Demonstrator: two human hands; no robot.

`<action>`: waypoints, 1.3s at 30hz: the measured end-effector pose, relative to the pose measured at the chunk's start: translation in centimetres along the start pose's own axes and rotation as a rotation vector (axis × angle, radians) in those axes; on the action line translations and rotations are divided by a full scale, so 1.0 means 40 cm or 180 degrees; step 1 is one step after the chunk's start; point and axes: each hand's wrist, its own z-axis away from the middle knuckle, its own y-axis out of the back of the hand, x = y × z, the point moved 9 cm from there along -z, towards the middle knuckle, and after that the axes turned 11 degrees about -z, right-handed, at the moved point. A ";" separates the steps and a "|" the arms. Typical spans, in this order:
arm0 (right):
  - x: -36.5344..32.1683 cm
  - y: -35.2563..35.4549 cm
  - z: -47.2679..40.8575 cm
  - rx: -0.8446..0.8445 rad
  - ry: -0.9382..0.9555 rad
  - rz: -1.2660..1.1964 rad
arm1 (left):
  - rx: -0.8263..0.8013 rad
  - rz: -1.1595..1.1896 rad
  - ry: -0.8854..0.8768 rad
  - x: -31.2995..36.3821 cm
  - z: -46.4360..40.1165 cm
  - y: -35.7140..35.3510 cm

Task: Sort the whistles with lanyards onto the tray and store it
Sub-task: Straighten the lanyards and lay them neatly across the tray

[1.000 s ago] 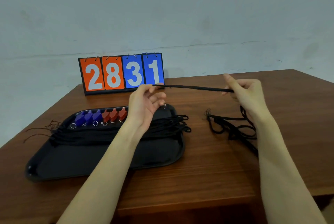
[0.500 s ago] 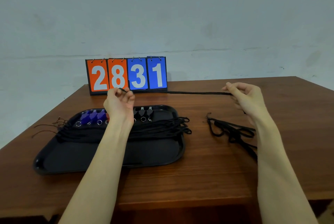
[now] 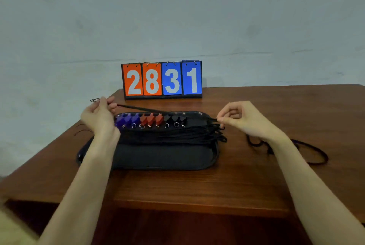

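9 whistles (image 3: 151,120) (3 purple, 3 red, 3 black) sit in a row along the far edge of the tray (image 3: 164,157), cords bundled across its middle. 1 lanyard (image 3: 142,108) is stretched above the tray: left hand (image 3: 99,115) pinches its ring end past the tray's left, right hand (image 3: 242,119) pinches the other end at the tray's right. Scoreboard (image 3: 162,79) reading 2831 stands behind the tray; loose cord (image 3: 314,152) lies right of it.

The left forearm covered the near-left corner of the tray (image 3: 214,157) and part of the blue whistles (image 3: 128,120). The lanyards (image 3: 173,135) lay in one dark mass, single cords indistinguishable. The table (image 3: 197,185) ran off the right edge. A loose cord (image 3: 316,152) passed behind the right forearm.
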 end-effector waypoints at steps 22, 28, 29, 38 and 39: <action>0.030 -0.161 -0.005 -0.0659 0.0049 0.1280 | -0.1077 -0.4027 -0.1396 0.006 -0.079 0.130; 0.039 -0.178 -0.009 -0.0707 0.0206 0.1666 | -0.0935 -0.4201 -0.1391 -0.013 -0.096 0.145; 0.038 -0.181 -0.010 -0.0696 0.0253 0.1724 | -0.0934 -0.4208 -0.1392 -0.015 -0.096 0.146; 0.028 -0.181 -0.012 -0.0622 0.0412 0.2062 | -0.0525 -0.4202 -0.1532 0.010 -0.069 0.159; 0.026 -0.181 -0.011 -0.0603 0.0446 0.2053 | -0.0484 -0.4291 -0.1587 0.016 -0.063 0.156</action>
